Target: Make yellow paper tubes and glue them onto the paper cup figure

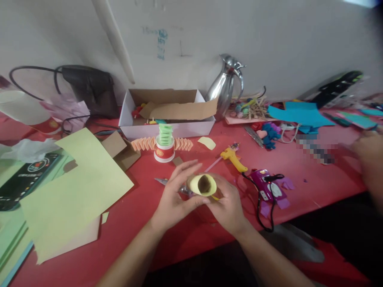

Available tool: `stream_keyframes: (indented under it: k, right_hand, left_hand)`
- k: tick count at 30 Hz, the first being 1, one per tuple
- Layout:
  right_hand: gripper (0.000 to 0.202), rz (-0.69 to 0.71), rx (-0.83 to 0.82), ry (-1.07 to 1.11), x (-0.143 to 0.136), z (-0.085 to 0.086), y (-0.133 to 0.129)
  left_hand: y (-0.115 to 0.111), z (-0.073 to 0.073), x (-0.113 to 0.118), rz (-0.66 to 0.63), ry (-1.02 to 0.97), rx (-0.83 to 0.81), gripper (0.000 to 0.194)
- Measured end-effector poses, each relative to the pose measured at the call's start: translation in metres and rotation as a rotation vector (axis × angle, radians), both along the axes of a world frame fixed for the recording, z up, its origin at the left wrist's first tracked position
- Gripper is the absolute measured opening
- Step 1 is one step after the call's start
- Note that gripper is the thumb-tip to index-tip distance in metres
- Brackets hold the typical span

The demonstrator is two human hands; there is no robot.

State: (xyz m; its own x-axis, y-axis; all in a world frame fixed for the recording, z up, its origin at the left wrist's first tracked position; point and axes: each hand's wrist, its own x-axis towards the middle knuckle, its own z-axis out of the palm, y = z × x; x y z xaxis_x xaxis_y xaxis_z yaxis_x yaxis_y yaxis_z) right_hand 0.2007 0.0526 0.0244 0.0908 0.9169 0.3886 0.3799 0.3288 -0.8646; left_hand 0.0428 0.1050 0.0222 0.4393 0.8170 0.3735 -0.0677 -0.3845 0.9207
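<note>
Between my two hands is a rolled tube of pale yellow paper [212,184], its round open end turned toward me. My left hand [173,195] curves round the tube's left side, thumb along the near rim. On the other side my right hand [229,203] grips it, its fingers partly hidden behind the paper. Scissors [161,181] lie on the table, partly covered by my left hand. Just beyond stands a red and white paper cup [164,153] with a folded green strip [165,134] on top and folded orange strips [183,144] at its sides.
A yellow glue gun [235,158] and a purple device with a cable [267,185] lie right. Yellow paper sheets [80,179] spread left. Behind stand an open cardboard box [167,130] and a metal jug [224,85]. Another person's hand [371,155] reaches in at far right.
</note>
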Motion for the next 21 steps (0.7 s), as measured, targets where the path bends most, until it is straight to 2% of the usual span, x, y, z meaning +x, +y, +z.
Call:
stream_keyframes:
  k: [4,7,11,15,21]
  right_hand:
    - [0.022,-0.008,-0.187,0.198,0.002,-0.002,0.004]
    - [0.028,0.008,-0.271,0.263,0.007,-0.003,0.005]
    - [0.042,0.033,-0.324,0.432,0.011,-0.001,0.004]
    - [0.037,0.037,-0.353,0.640,0.010,0.003,0.006]
    - [0.037,0.034,-0.334,0.874,0.017,-0.005,0.012]
  left_hand:
    - [0.002,-0.001,0.002,-0.080,0.044,-0.101,0.069]
    - [0.002,-0.005,0.003,-0.079,0.098,-0.130,0.065]
    - [0.003,-0.009,0.004,-0.031,0.196,-0.068,0.058]
    - [0.004,-0.008,0.003,0.081,0.272,0.018,0.066]
    - [0.008,-0.002,0.000,0.122,0.214,-0.022,0.048]
